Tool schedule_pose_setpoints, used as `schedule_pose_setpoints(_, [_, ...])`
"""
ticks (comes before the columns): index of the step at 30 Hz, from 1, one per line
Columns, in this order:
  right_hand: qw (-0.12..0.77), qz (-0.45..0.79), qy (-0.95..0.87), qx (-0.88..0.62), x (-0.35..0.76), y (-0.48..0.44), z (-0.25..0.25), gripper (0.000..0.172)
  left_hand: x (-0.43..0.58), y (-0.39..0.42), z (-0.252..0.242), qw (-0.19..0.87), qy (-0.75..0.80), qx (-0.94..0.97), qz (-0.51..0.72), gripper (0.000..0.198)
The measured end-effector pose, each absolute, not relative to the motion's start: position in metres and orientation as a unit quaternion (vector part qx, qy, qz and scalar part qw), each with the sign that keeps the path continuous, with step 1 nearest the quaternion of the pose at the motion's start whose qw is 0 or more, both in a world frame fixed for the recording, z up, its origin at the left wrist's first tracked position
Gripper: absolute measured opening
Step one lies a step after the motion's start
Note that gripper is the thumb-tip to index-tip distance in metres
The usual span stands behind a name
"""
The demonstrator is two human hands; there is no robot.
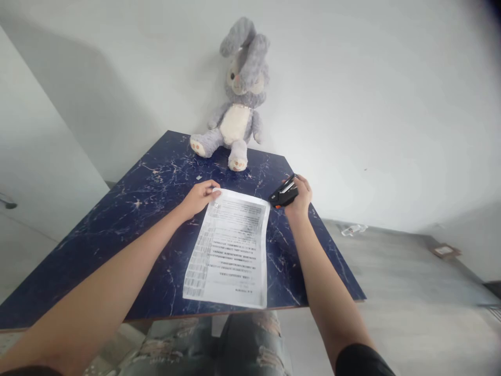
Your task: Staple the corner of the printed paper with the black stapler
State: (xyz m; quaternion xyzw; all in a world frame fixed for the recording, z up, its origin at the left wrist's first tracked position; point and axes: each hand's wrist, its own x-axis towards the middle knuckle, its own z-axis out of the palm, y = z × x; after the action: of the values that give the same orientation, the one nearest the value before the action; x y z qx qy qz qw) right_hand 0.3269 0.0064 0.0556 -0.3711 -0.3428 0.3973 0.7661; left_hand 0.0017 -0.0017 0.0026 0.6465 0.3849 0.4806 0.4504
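A printed sheet of paper (235, 250) lies on the blue marble-patterned table (156, 183), its lower end by the near edge. My left hand (201, 197) pinches the sheet's far left corner between thumb and fingers. In my right hand (299, 196) is a black stapler (284, 193) with an orange part underneath. The stapler's nose points left and meets the sheet's far right corner; whether the paper sits between its jaws I cannot tell.
A grey plush rabbit (240, 99) sits at the table's far end against the white wall (352, 94). On the floor to the right lie a small clear package (354, 230) and a brown cardboard piece (445, 250). My legs in ripped jeans (203, 344) are below the near edge.
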Motion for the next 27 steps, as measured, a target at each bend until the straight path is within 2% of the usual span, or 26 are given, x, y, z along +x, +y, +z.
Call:
schedule_pose_setpoints(3, [0.763, 0.507, -0.216, -0.337, 0.344, 0.020, 0.045, 0.015, 0.000, 0.000, 0.003, 0.441, 0.387, 0.599, 0.545, 0.035])
schedule_pose_setpoints(7, [0.721, 0.579, -0.186, -0.331, 0.352, 0.025, 0.029, 0.033, -0.003, 0.004, 0.005, 0.421, 0.390, 0.538, 0.617, 0.032])
schedule_pose_setpoints(12, [0.619, 0.638, -0.184, -0.420, 0.350, 0.025, 0.020, 0.054, -0.005, 0.008, 0.003, 0.410, 0.391, 0.508, 0.650, 0.028])
schedule_pose_setpoints(15, [0.575, 0.654, -0.224, -0.437, 0.349, 0.021, 0.025, 0.044, -0.005, 0.008, 0.002, 0.401, 0.407, 0.506, 0.646, 0.025])
schedule_pose_setpoints(20, [0.568, 0.663, -0.252, -0.417, 0.351, 0.018, 0.033, 0.031, -0.008, 0.011, -0.003, 0.386, 0.420, 0.524, 0.633, 0.021])
schedule_pose_setpoints(24, [0.555, 0.684, -0.216, -0.421, 0.352, 0.024, 0.030, 0.039, -0.010, 0.014, -0.007, 0.333, 0.441, 0.556, 0.621, 0.013])
schedule_pose_setpoints(27, [0.548, 0.696, -0.174, -0.431, 0.352, 0.028, 0.026, 0.053, -0.009, 0.014, -0.005, 0.356, 0.458, 0.541, 0.608, 0.015])
